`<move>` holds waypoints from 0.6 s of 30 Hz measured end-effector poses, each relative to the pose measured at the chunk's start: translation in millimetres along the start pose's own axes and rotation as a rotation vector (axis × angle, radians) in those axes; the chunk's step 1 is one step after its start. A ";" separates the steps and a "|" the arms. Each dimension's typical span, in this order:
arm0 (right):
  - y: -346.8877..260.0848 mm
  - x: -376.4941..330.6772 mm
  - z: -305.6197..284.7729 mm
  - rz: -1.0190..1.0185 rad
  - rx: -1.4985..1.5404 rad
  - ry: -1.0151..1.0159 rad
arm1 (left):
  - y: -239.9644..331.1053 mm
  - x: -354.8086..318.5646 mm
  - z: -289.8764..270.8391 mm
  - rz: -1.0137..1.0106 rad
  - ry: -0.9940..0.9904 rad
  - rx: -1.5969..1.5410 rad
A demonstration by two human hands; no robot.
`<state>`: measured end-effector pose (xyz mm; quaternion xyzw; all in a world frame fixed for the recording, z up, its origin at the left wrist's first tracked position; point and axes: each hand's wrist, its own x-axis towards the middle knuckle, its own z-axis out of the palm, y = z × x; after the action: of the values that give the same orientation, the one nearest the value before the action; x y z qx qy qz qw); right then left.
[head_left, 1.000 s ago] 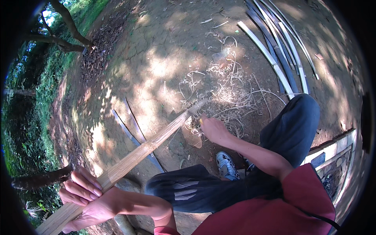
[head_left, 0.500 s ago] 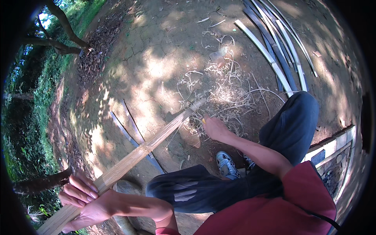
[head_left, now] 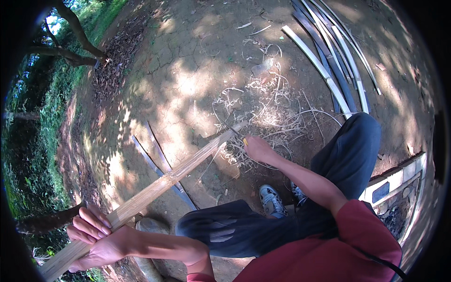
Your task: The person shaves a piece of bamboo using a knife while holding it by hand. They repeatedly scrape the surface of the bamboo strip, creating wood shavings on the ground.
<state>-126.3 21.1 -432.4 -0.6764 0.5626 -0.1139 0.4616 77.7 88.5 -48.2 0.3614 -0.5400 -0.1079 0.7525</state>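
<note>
A long, pale split-bamboo strip slants from the lower left up to the middle of the view. My left hand is closed around its near part, thumb below and fingers over the top. In my right hand is a knife with a bit of yellow handle showing at the fist. Its thin dark blade lies across the strip near the far end. The strip's surface looks scraped and rough between the joint and the blade. My right fingers wrap the handle and are mostly hidden.
Curly shavings lie heaped on the dirt beyond my right hand. Several long bamboo strips rest at the upper right, and two dark strips lie under the held one. A stone-edged frame stands at right, a tree at upper left.
The strip and my left hand have shifted slightly down and left. The knife blade now shows plainly across the strip; before, it was hard to make out. My right hand has barely moved.
</note>
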 end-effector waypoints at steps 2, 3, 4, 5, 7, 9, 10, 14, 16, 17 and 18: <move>-33.0 -13.7 -16.4 -0.067 -0.008 -0.001 | 0.6 1.9 -8.6 0.000 -0.076 -0.033; -54.8 -26.2 -21.4 -0.100 -0.004 -0.010 | 0.2 4.0 -10.2 -0.022 -0.220 -0.172; -65.8 -39.8 -20.0 -0.115 0.003 -0.030 | -2.0 3.5 -7.7 -0.016 -0.095 -0.081; -68.6 -45.0 -16.2 -0.171 0.012 0.018 | -4.3 3.2 -4.6 -0.010 0.030 0.013; -45.1 -30.7 -4.9 -0.053 0.005 0.030 | -5.8 3.4 -5.3 -0.030 0.092 0.002; -11.1 -3.3 5.6 0.064 0.015 0.064 | -3.8 5.3 -2.2 -0.011 0.005 -0.007; -8.8 1.5 7.8 0.055 0.001 0.045 | -6.5 4.7 -2.1 -0.005 -0.029 -0.009; -10.9 8.2 4.3 -0.001 -0.045 0.038 | -13.8 12.1 6.2 0.018 0.250 0.294; -25.6 -6.1 -2.7 0.021 -0.030 0.043 | -9.6 14.7 -21.4 -0.015 -0.013 -0.008; -32.0 -16.0 -6.2 -0.005 0.033 0.006 | -11.7 13.4 -22.0 -0.023 0.019 0.018; -40.6 -25.8 -9.4 -0.064 0.048 0.004 | -13.6 12.5 -22.2 -0.031 0.050 0.045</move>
<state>-114.9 36.5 -387.3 -0.6824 0.5387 -0.1437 0.4727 105.6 81.4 -51.4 0.3891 -0.5176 -0.0982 0.7557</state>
